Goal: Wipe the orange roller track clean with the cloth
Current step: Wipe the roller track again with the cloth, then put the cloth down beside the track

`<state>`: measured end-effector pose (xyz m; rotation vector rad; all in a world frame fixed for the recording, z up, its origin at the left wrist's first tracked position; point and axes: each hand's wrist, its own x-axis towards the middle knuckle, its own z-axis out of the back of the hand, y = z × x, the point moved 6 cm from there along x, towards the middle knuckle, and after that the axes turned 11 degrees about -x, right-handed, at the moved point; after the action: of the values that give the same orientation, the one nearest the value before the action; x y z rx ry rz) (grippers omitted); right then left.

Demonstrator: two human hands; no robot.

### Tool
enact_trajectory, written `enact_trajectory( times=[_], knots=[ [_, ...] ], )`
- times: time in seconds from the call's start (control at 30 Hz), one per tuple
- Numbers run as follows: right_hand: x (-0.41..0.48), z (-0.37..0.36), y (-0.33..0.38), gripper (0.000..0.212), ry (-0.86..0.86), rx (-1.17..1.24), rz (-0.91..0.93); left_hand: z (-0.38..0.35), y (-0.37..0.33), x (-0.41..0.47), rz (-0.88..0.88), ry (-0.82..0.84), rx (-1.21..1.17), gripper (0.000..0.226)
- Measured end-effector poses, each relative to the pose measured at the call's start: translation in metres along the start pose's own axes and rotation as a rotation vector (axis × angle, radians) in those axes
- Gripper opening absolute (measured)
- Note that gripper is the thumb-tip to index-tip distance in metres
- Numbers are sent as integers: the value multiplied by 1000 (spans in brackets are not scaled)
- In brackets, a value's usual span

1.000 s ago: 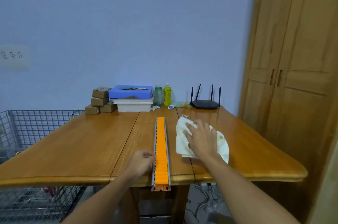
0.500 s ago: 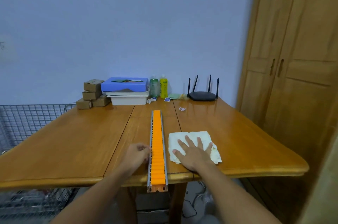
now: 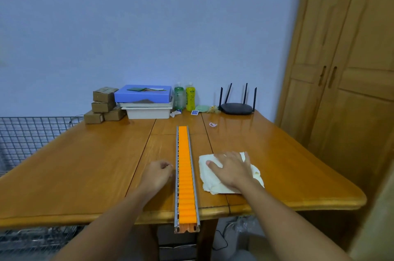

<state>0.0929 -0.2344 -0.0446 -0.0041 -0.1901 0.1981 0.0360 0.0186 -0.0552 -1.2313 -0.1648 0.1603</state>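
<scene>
A long orange roller track (image 3: 185, 166) in a grey metal frame lies lengthwise down the middle of the wooden table (image 3: 85, 164), its near end jutting past the front edge. A crumpled white cloth (image 3: 213, 184) lies on the table just right of the track. My right hand (image 3: 231, 168) rests flat on the cloth with fingers spread, pressing it down. My left hand (image 3: 157, 173) sits loosely curled against the track's left rail, fingertips touching the frame.
At the table's far edge stand stacked cardboard boxes (image 3: 103, 104), a blue box on white trays (image 3: 146, 100), two bottles (image 3: 185, 98) and a black router (image 3: 236, 107). A wire basket (image 3: 27, 139) is at the left, a wooden wardrobe (image 3: 341, 68) at the right.
My right hand has dragged the cloth from farther back toward the front edge, beside the track. The left hand has stayed against the left rail.
</scene>
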Motion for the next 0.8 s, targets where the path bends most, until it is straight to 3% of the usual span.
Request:
enact_trajectory(
  times=[0.13, 0.37, 0.8],
  knots=[
    [17, 18, 9, 66, -148, 123, -5, -6, -5, 21, -32, -2, 84, 30],
    [58, 19, 20, 52, -178, 150, 41, -14, -16, 57, -102, -56, 194, 30],
    [136, -23, 17, 40, -22, 147, 23, -18, -21, 162, -134, -77, 278, 32]
  ],
)
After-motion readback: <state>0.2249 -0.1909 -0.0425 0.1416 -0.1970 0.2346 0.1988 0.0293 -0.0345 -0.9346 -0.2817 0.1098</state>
